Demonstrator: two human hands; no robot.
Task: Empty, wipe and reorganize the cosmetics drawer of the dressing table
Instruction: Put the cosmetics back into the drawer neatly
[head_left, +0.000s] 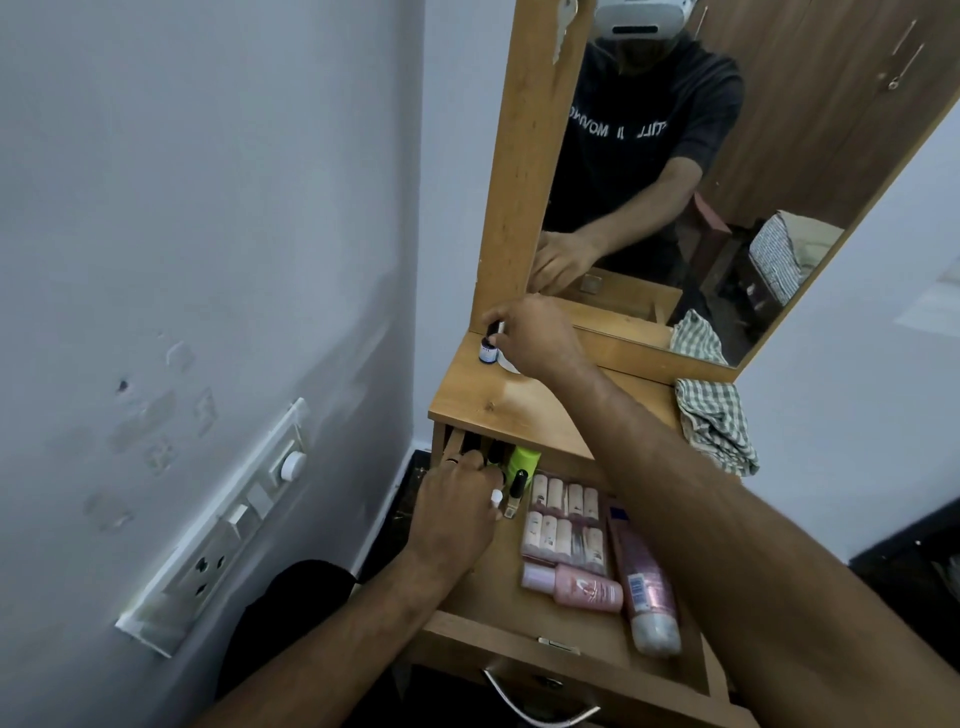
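Observation:
The wooden drawer (519, 608) of the dressing table is pulled open. It holds two rows of small pale tubes (566, 525), a pink bottle (576, 587), a long pink tube (647, 587), a green bottle (523, 460) and dark nail-polish bottles (516, 491). My left hand (457, 514) reaches into the drawer's back left corner, fingers closed around small dark bottles there. My right hand (535, 338) is on the tabletop (498, 395), pinching the cap of a small blue bottle (488, 351) that stands upright beside a white object (508, 365).
A checked cloth (714, 426) lies crumpled at the tabletop's right edge. The mirror (675, 182) rises behind the top. A switchboard (223, 535) is on the left wall. The drawer's metal handle (524, 701) sticks out at the front.

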